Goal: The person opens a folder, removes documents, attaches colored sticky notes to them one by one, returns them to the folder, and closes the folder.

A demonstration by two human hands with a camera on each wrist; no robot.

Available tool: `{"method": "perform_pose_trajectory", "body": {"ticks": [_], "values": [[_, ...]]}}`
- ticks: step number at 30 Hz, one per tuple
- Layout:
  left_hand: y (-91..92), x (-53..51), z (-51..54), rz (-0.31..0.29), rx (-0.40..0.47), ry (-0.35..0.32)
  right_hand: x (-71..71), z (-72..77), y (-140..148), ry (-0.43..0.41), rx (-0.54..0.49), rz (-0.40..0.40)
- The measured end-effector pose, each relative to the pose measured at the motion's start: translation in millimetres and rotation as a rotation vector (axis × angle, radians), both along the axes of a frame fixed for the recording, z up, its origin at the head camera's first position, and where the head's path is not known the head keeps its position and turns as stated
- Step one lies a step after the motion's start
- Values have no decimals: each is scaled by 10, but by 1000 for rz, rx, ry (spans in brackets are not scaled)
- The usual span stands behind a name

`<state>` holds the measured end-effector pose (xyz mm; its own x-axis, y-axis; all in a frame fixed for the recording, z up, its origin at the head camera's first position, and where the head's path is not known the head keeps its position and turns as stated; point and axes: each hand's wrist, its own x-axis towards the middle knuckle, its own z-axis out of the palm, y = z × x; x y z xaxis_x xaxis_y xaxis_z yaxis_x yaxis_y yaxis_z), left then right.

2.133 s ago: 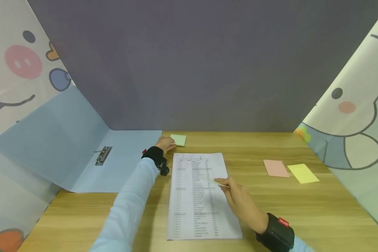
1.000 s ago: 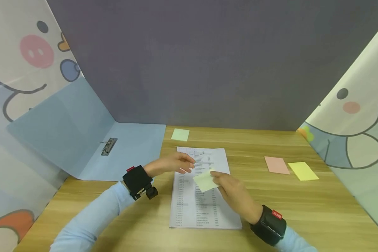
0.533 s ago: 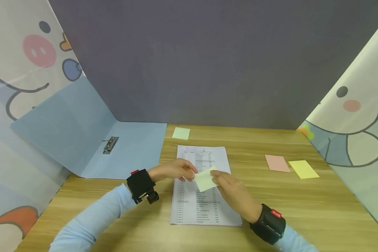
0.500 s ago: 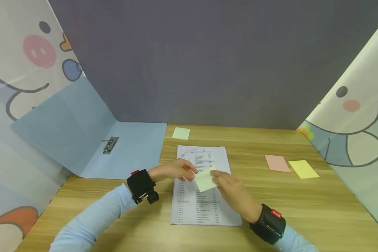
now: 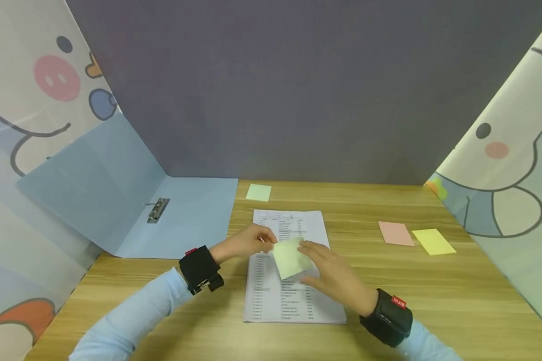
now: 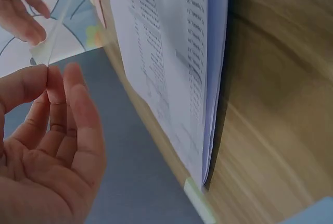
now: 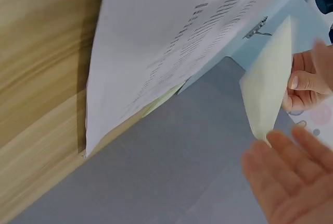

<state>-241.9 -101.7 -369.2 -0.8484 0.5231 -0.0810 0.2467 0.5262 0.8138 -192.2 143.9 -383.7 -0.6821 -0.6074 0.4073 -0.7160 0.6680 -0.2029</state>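
Observation:
Above a stack of printed paper [image 5: 293,306] hangs a pale green sticky note [image 5: 291,258]. My left hand [image 5: 248,240] pinches the note's left edge between thumb and fingertips. Seen edge-on in the left wrist view, the note [image 6: 58,28] stretches up from that pinch. My right hand [image 5: 336,276] is at the note's other side with its thumb spread away from the fingers. In the right wrist view, the right hand's extended fingers [image 7: 286,161] are at one corner of the note [image 7: 268,83]; whether they touch it is hard to tell.
An open light blue folder [image 5: 198,215] with a metal clip [image 5: 158,210] stands at the left. A pale green note pad [image 5: 258,192] lies behind the paper. Pink [image 5: 396,233] and yellow [image 5: 433,241] pads lie at the right. A grey panel [image 5: 271,100] rises behind the table.
My left hand came from the green pad to the note over the paper and now pinches its left edge. My right hand, which pinched the note, has let go and spread its thumb.

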Motion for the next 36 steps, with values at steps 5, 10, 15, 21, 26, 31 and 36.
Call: {"method": "perform_pose_trajectory", "body": {"ticks": [5, 10, 15, 21, 26, 31, 36], "values": [[-7, 70, 21, 10, -92, 135, -34, 17, -41, 52, -94, -83], [9, 166, 67, -31, -168, 194, -71, 37, -77, 85, -110, -111], [17, 222, 93, -65, -193, 200, -76, 30, -109, 63, -78, -122], [-7, 235, 80, -65, -195, 197, -83, 5, -142, 32, -75, -108], [-18, 188, 30, -51, -175, 180, -129, -10, -150, -30, -96, -111], [-15, 84, 1, -51, -150, 190, -246, -12, -163, -119, -114, -111], [-19, -49, -22, -40, -149, 171, -440, -24, -206, -218, -62, -137]]}}
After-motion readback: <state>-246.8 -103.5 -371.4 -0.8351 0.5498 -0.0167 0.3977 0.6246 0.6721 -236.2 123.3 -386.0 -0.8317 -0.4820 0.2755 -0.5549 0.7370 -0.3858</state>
